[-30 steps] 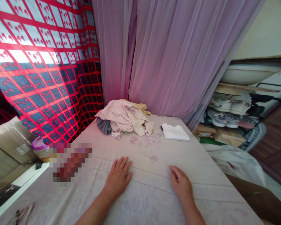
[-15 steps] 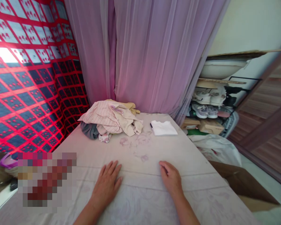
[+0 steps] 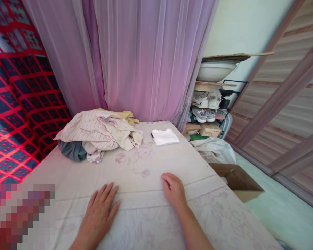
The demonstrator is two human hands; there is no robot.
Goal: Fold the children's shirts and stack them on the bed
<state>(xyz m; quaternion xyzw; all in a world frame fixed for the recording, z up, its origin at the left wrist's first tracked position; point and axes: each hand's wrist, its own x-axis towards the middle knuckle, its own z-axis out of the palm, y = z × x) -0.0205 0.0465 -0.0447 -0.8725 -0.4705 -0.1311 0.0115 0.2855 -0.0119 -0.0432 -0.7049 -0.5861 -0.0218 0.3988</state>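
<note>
My left hand (image 3: 97,213) lies flat on the pale flowered sheet (image 3: 146,208), fingers spread and holding nothing. My right hand (image 3: 174,191) rests palm down on the same sheet a little further right, fingers loosely curved and empty. Beyond both hands, at the far left of the bed, sits a heap of crumpled clothes (image 3: 96,133) in striped pink, cream, yellow and grey. A folded white garment (image 3: 165,137) lies by itself at the far right of the bed, next to the heap.
A mauve curtain (image 3: 135,59) hangs behind the bed. A red and blue patterned cloth (image 3: 18,114) covers the left side. To the right stand a shoe rack (image 3: 207,104), an open cardboard box (image 3: 237,180), a white bag (image 3: 215,152) and wooden sliding doors (image 3: 284,104).
The view has swung to the right, so the bed and clothes sit further left in frame. Both hands stay flat on the sheet in about the same place.
</note>
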